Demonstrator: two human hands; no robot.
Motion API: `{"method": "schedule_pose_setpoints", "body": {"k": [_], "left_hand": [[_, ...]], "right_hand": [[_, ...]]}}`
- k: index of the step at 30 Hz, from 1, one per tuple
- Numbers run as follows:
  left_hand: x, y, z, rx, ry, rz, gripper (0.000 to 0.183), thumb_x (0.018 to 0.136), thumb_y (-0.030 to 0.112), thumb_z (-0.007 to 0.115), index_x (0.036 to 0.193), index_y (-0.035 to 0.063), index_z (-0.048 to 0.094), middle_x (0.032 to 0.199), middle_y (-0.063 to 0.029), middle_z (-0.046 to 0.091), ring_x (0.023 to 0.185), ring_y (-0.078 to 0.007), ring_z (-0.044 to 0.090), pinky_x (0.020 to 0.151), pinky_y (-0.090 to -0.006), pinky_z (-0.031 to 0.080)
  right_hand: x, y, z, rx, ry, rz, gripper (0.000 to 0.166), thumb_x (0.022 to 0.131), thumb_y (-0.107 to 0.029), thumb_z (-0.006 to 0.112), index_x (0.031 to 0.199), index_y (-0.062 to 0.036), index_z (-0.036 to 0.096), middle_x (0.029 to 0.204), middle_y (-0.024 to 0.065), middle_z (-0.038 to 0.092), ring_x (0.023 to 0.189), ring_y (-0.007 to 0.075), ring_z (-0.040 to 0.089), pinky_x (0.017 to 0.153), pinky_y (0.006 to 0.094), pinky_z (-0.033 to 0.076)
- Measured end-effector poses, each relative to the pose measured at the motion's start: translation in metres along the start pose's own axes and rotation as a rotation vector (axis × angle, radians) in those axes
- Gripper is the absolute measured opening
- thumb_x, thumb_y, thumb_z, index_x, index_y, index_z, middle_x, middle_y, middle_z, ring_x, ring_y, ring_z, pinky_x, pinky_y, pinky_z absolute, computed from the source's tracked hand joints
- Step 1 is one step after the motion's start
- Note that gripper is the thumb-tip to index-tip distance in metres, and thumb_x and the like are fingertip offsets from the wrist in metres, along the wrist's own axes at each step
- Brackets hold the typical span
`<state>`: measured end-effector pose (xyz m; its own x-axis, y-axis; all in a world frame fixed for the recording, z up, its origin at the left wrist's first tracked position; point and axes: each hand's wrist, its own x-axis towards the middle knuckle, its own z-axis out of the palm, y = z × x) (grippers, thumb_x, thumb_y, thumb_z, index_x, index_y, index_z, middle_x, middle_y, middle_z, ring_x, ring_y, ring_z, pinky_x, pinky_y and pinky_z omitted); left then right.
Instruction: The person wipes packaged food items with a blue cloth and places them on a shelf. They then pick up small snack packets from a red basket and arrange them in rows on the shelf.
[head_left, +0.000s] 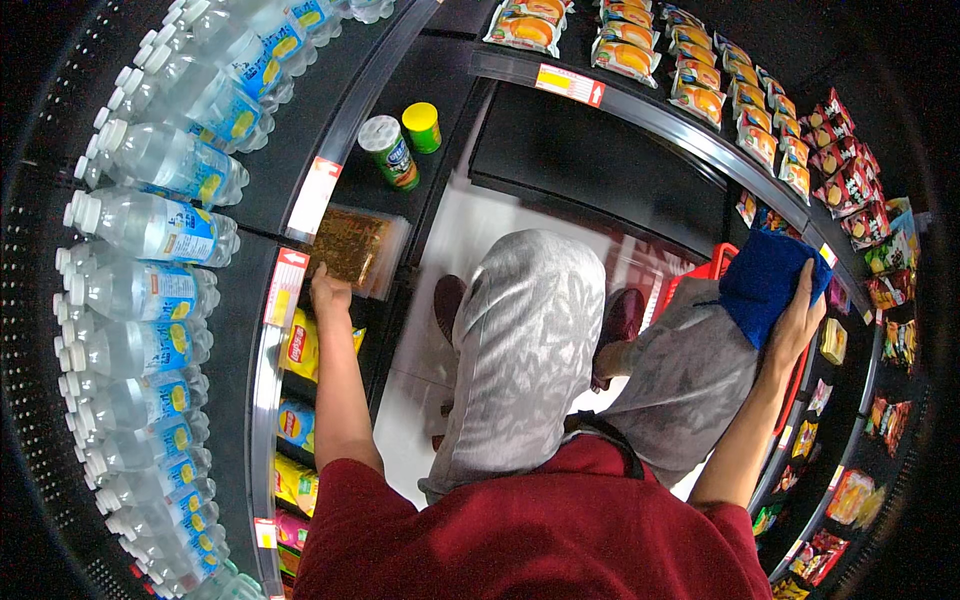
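My left hand (330, 292) is at the near edge of a stack of flat, clear-wrapped packets with brown contents (352, 247) on the lower left shelf; its fingertips are partly hidden, so I cannot tell whether it grips them. Two upright snack canisters, one with a pale lid (390, 154) and one with a yellow lid (423, 127), stand beyond the packets. On the right, my right hand (799, 322) is closed on a folded dark blue cloth (769, 274), held over my right knee. Below my left hand, a yellow chip bag (302, 346) lies on the shelf.
Rows of clear drink bottles (172, 225) line the upper left shelf. Wrapped buns (626, 56) and red snack bags (847, 180) fill the shelves ahead and right. A red plastic basket (720, 262) stands by my right leg. Metal shelf rails (675, 116) curve around me.
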<state>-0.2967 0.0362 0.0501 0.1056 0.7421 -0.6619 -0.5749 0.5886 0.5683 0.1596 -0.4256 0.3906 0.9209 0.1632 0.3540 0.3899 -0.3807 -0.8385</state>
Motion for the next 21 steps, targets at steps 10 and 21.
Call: {"method": "schedule_pose_setpoints", "body": {"k": [10, 21], "left_hand": [[0.012, -0.010, -0.006, 0.064, -0.055, 0.041, 0.038, 0.099, 0.029, 0.048, 0.127, 0.0037, 0.052, 0.131, -0.0111, 0.058, 0.121, -0.0282, 0.053, 0.108, -0.0464, 0.034], [0.014, -0.009, -0.031, 0.192, 0.128, 0.086, 0.032, 0.095, 0.018, 0.056, 0.122, 0.0032, 0.049, 0.117, -0.0171, 0.057, 0.116, -0.0327, 0.055, 0.097, -0.0547, 0.045]], "right_hand": [[-0.003, -0.002, 0.003, -0.004, -0.001, 0.018, 0.040, 0.099, -0.040, 0.054, 0.091, -0.0017, 0.062, 0.080, -0.0029, 0.053, 0.075, 0.0072, 0.045, 0.071, 0.0231, 0.039], [-0.002, 0.003, 0.005, 0.028, 0.006, -0.009, 0.040, 0.099, -0.039, 0.054, 0.097, -0.0001, 0.065, 0.084, 0.0002, 0.060, 0.074, 0.0091, 0.051, 0.071, 0.0239, 0.043]]}}
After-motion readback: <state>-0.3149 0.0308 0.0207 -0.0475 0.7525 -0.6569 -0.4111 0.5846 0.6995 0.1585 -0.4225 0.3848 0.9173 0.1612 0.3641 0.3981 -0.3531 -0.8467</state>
